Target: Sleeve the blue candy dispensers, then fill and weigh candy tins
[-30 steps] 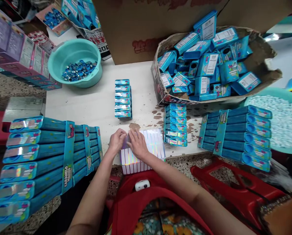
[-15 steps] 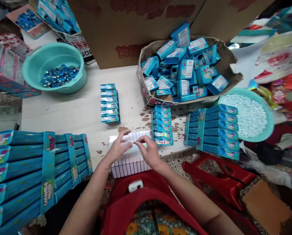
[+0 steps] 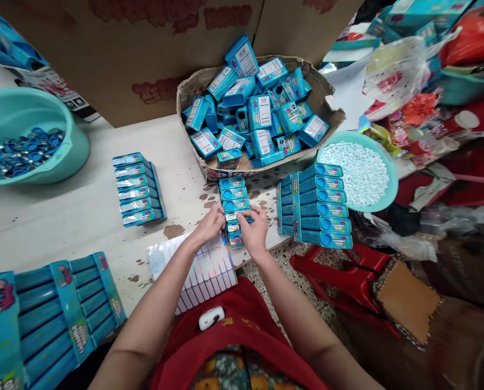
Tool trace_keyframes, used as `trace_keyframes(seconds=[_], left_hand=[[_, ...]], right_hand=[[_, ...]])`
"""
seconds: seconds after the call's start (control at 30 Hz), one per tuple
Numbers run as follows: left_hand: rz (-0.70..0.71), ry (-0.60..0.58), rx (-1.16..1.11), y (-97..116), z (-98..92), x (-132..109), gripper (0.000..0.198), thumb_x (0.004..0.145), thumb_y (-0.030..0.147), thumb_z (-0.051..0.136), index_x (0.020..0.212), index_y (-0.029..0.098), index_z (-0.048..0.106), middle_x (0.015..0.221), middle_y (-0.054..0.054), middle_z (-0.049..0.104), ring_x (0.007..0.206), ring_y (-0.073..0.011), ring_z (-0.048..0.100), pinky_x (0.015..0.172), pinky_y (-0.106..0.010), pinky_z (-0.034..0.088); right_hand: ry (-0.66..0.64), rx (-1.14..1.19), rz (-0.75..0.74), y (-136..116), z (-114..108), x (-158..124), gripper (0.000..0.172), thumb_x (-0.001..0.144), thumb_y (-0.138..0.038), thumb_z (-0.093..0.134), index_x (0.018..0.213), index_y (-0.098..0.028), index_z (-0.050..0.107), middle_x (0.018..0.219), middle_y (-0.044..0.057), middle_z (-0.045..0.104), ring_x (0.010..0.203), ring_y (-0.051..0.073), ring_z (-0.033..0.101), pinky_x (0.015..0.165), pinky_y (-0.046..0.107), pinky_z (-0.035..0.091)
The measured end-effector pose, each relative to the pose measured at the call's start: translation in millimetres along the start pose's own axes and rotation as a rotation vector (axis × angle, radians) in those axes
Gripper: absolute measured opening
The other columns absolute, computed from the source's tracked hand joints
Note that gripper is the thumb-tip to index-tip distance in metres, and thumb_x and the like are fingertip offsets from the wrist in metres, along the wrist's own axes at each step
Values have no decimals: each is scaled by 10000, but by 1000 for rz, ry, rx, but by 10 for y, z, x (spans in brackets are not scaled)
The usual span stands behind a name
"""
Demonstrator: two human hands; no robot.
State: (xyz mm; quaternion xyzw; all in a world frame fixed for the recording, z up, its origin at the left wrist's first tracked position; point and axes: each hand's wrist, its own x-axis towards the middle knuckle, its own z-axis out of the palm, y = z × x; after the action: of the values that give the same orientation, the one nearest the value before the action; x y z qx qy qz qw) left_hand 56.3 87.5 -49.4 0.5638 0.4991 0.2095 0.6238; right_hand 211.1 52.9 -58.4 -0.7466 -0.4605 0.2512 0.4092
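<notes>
The pale, stained tabletop (image 3: 63,216) carries a torn carton (image 3: 191,86) heaped with blue boxes at the back, a teal basin (image 3: 76,149) of blue caps at the far left and a teal bowl (image 3: 392,187) of white pellets at the right, with a banded bundle of long blue packs (image 3: 323,208) just in front of that bowl. A holographic sticker sheet (image 3: 205,273) lies at the near edge beside a short row of boxes (image 3: 231,189) running back towards the carton. The left hand (image 3: 209,225) and right hand (image 3: 255,230) meet over the row's near end, fingers of both pinched on one small blue box (image 3: 237,218).

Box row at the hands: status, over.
Left hand and right hand on box row, both at its near end, grip unclear. Sticker sheet under left wrist. Nothing in the way.
</notes>
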Motion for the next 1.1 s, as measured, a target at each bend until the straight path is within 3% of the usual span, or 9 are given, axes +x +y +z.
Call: trace_keyframes(seconds=[0.13,0.27,0.43,0.53,0.6,0.7,0.83,0.97,1.1], left_hand=[[-115,63,76,-221,177,139,192,840,301,407,1003,207,368,598,62,525,441,-109,480,499,-231,362],[-165,218,330,-408,219,18,211,811,348,505,958,210,440,639,30,543,577,-151,533,590,-260,374],[-261,446,607,-761,-306,-762,247,821,367,509,1030,237,528,964,-59,593,924,-228,548,767,-322,406],[-461,588,814,-1010,-713,-1246,371,722,309,623,1079,246,548,1117,-97,515,1060,-282,466,839,-366,398],[-512,589,804,-1140,-873,-1417,281,713,282,621,985,235,574,1064,-88,525,1025,-267,478,823,-352,405],[-473,589,592,-1224,-938,-1499,80,785,265,516,826,214,561,834,-39,583,825,-198,543,735,-296,411],[-342,664,326,-1146,-908,-1578,126,811,285,458,864,213,547,704,11,605,667,-149,549,652,-247,391],[-300,703,252,-1058,-897,-1653,133,791,268,469,899,216,525,630,33,583,611,-141,534,622,-236,377],[-321,715,250,-1090,-897,-1593,108,793,255,468,870,213,530,665,16,596,649,-150,552,638,-243,386]], right_hand=[[2,114,142,137,19,81,319,660,-303,686,915,-171,547,903,54,612,795,180,583,764,334,480],[-54,-5,62,123,-59,90,209,756,-315,579,902,-175,530,852,54,613,769,189,573,763,359,471],[100,-117,-331,-171,-91,-211,263,814,-272,547,1059,-181,519,1190,138,529,1156,255,463,989,474,333],[-116,-77,-521,-309,102,-569,214,823,-241,561,1035,-213,538,1168,110,545,1134,250,486,977,473,356],[-321,-37,-568,-338,348,-809,176,845,-227,528,1019,-222,555,1123,96,570,1089,238,511,943,448,400],[-561,-28,-599,-341,798,-1089,225,877,-205,467,1080,-207,564,1112,100,583,1086,224,515,936,408,430],[-747,-181,-723,-367,1268,-1342,444,872,-263,518,1301,-165,459,1377,134,444,1267,274,387,1014,439,372],[-814,-310,-820,-349,1366,-1539,526,881,-307,529,1365,-157,390,1461,132,353,1376,295,237,1046,484,309],[-785,-300,-857,-311,1205,-1603,326,893,-261,518,1206,-172,541,1382,120,467,1315,282,349,1030,477,309]])
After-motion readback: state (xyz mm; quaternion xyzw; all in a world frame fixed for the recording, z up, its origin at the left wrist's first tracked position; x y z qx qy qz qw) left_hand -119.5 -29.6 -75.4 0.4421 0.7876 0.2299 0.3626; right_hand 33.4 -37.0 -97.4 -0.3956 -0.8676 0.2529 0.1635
